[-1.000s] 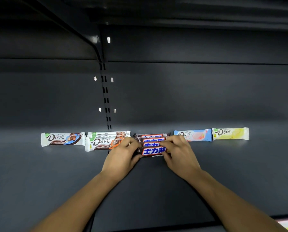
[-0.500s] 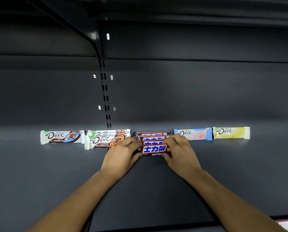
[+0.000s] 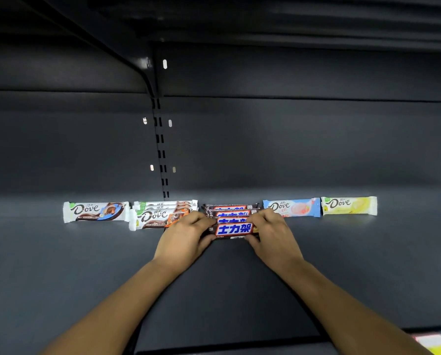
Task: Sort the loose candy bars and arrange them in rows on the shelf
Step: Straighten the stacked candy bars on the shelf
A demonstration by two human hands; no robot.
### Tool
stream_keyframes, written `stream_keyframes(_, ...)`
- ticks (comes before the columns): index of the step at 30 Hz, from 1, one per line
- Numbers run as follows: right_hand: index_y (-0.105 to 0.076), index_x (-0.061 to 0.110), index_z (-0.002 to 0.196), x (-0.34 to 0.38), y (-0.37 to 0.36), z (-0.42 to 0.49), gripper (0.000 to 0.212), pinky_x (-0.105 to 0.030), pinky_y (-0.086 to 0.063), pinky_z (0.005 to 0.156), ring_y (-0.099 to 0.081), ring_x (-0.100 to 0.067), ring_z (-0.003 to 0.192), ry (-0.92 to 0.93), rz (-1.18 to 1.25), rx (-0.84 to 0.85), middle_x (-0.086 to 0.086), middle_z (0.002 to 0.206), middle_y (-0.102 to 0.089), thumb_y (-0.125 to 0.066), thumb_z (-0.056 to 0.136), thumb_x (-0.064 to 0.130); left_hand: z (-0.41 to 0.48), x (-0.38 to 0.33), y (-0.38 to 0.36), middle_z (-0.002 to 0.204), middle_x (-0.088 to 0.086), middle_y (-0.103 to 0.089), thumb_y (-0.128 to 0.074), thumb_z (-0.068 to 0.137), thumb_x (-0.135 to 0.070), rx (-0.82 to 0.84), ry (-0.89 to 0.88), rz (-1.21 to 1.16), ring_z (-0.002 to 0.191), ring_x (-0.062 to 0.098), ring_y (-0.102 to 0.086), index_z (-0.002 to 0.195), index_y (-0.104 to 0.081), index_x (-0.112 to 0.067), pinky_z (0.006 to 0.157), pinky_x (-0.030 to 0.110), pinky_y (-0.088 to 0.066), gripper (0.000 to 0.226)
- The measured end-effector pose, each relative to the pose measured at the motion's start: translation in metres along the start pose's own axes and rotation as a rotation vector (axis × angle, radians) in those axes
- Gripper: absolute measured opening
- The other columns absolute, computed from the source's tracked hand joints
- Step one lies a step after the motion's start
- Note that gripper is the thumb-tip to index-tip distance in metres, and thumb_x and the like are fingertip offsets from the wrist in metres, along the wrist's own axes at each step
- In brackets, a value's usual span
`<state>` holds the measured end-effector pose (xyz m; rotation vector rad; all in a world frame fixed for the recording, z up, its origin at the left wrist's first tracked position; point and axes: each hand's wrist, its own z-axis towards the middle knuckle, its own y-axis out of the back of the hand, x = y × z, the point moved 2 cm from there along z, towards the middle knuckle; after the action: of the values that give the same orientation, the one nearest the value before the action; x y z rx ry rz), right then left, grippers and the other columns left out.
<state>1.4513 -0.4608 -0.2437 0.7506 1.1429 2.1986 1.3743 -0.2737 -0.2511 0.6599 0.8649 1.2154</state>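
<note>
Left hand (image 3: 186, 239): fingers curled, thumb underneath, pinching the left end of the front brown bar (image 3: 233, 229).
Right hand (image 3: 270, 234): fingers curled in the same way, pinching the right end of that bar.
Front brown bar: lies flat and crosswise on the shelf (image 3: 342, 265) between the two hands, blue characters on a white panel facing up.
Brown row (image 3: 229, 210): several more bars of the same kind lie just behind the front one, each touching the next and running back toward the rear wall; the exact count is hard to tell.
Orange Dove bars (image 3: 160, 213): a tight group of white wrappers just left of the brown row, its near right corner under the left hand's knuckles.
Blue-swirl Dove bar (image 3: 96, 211): a single bar at the far left, just beside the orange group.
Pale blue Dove bar (image 3: 293, 207): a single bar just right of the brown row, its left end beside the right hand's fingers.
Yellow Dove bar (image 3: 348, 205): a single bar at the far right, end to end with the pale blue one.
Slotted upright (image 3: 160, 149): a dark strip rising up the rear wall behind the orange group.
</note>
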Motion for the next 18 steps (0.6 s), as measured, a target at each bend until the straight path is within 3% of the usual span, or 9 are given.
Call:
stream_keyframes(8, -0.053, 0.018, 0.126, 0.001, 0.012, -0.003, 0.045, -0.027, -0.037, 0.096, -0.044, -0.017, 0.112, -0.007, -0.037, 0.037, 0.000, 0.121, -0.050, -0.058, 0.087, 0.039, 0.009, -0.012, 0.020, 0.120, -0.006, -0.056, -0.048, 0.091, -0.048, 0.096, 0.105, 0.105, 0.115, 0.018, -0.051, 0.128, -0.053, -0.028, 0.089, 0.031, -0.046, 0.042)
stream_keyframes(18, -0.058, 0.020, 0.118, -0.013, 0.042, -0.031, 0.034, -0.031, -0.037, 0.098, -0.042, -0.020, 0.114, 0.003, -0.038, 0.101, -0.001, 0.119, -0.050, -0.055, 0.088, 0.036, 0.001, -0.095, 0.015, 0.124, -0.001, -0.053, -0.045, 0.093, -0.041, 0.135, 0.150, 0.191, 0.118, 0.021, -0.044, 0.126, -0.051, -0.022, 0.093, 0.032, -0.042, 0.039)
